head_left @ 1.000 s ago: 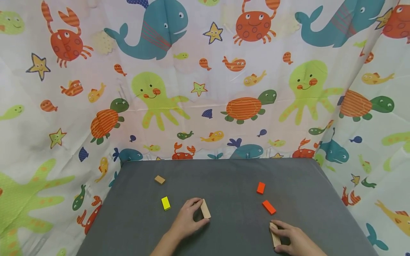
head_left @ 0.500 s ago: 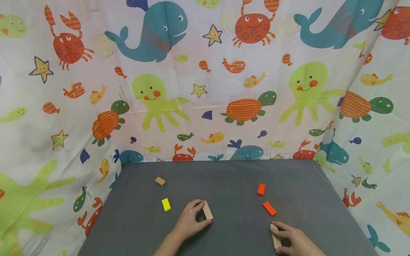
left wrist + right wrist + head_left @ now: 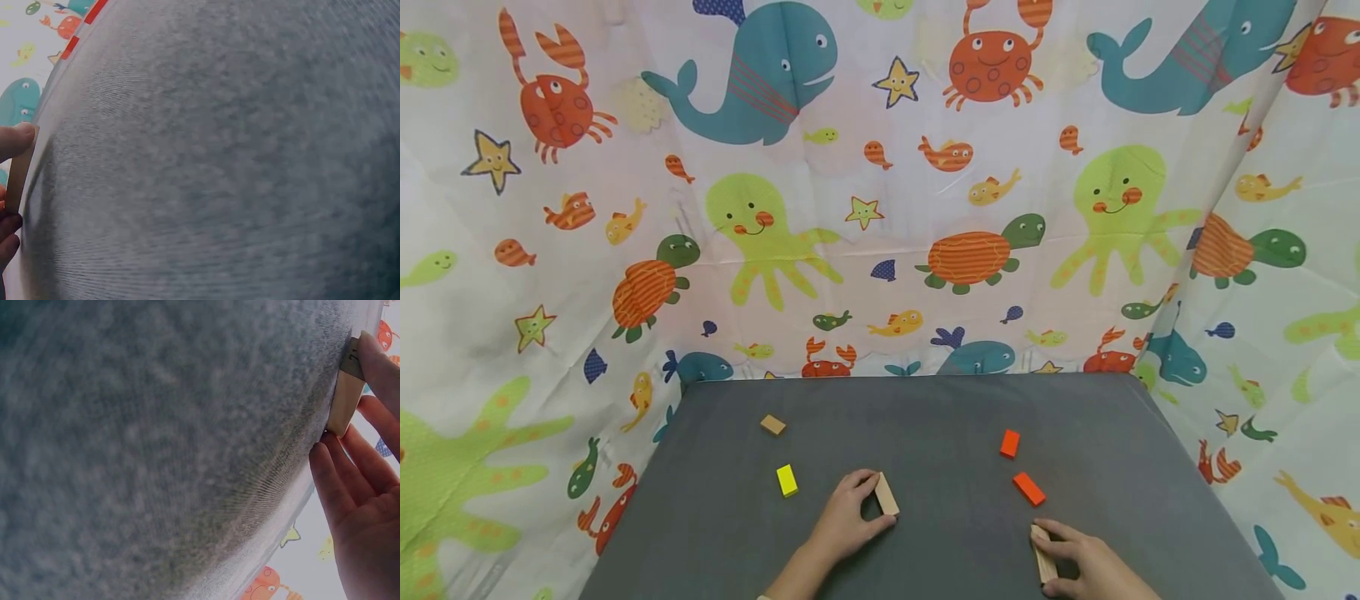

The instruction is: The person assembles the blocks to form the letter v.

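My left hand [image 3: 848, 515] pinches a plain wooden block [image 3: 887, 495] at its two ends, thumb at the near end and fingertips at the far one. In the left wrist view, that hand's thumb [image 3: 17, 139] presses one end of the block. Lower right in the head view, my right hand [image 3: 1088, 563] grips another plain wooden block [image 3: 1043, 558] lengthwise between thumb and fingers. A dark mark shows on this block's end [image 3: 353, 359] in the right wrist view. Both blocks are low over the grey tabletop, and contact with it is hard to judge.
Two red blocks [image 3: 1028, 489] lie beyond my right hand. Left of my left hand lies a yellow block [image 3: 787, 481], with a small tan block [image 3: 772, 425] farther back. A curtain [image 3: 865, 275] printed with sea animals hangs behind the grey table [image 3: 955, 450].
My left hand and its block have shifted slightly to the right since a second ago. My right hand keeps its hold, in about the same place.
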A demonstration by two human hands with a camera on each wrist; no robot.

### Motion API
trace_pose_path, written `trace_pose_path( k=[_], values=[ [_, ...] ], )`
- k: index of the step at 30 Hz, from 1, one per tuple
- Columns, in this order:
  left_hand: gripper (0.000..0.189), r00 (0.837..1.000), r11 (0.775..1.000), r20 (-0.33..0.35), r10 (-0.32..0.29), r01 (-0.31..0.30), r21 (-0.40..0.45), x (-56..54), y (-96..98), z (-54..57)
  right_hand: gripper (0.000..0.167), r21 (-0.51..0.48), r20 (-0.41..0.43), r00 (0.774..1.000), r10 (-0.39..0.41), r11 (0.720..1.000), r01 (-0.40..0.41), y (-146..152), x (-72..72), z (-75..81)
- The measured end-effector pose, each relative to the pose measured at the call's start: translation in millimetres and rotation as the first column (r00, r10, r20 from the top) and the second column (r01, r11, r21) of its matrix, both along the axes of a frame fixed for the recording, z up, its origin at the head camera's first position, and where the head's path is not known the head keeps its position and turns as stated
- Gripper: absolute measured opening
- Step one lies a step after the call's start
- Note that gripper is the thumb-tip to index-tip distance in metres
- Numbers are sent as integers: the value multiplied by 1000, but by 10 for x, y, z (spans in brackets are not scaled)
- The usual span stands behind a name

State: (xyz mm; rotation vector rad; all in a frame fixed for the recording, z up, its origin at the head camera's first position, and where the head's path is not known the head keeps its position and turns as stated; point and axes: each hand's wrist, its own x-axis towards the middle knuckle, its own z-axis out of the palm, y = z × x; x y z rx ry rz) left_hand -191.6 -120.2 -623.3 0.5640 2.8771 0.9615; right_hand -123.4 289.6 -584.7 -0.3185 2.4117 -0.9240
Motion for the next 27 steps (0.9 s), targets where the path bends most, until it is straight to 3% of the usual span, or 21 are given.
trace_pose_path(
  k=[3,14,27],
  values=[
    [78,1000,1000,6,1,-1,-1,5,4,-19,82,9,-2,1000,-2,1000,2,-3,-2,-5],
    [75,998,1000,-70,7,-8,-16,24,8,-70,80,-6,-29,998,59,998,-59,32,1,9],
    [75,999,1000,-44,16,-15,13,36,19,-51,79,1,-48,997,67,998,-67,30,16,8]
  ],
)
